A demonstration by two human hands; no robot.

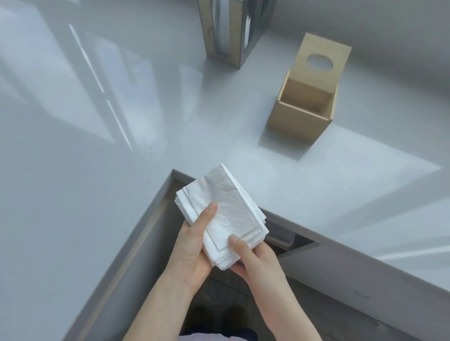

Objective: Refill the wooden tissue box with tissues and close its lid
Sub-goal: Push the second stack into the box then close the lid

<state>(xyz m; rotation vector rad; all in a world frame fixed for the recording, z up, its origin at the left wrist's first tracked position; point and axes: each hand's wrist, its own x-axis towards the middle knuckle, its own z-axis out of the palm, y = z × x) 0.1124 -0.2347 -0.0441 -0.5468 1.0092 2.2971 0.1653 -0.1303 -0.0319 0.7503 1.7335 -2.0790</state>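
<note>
both hands, left hand (192, 246) and right hand (257, 261), grip a stack of white folded tissues (223, 215), thumbs on top; beyond, a light wooden tissue box (301, 114) stands with its lid (324, 61) open.

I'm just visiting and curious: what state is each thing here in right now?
wooden tissue box: standing on the counter, looks empty
lid: open, tilted up and back
stack of tissues: folded, held over the counter's corner
left hand: holds the stack
right hand: holds the stack
</note>
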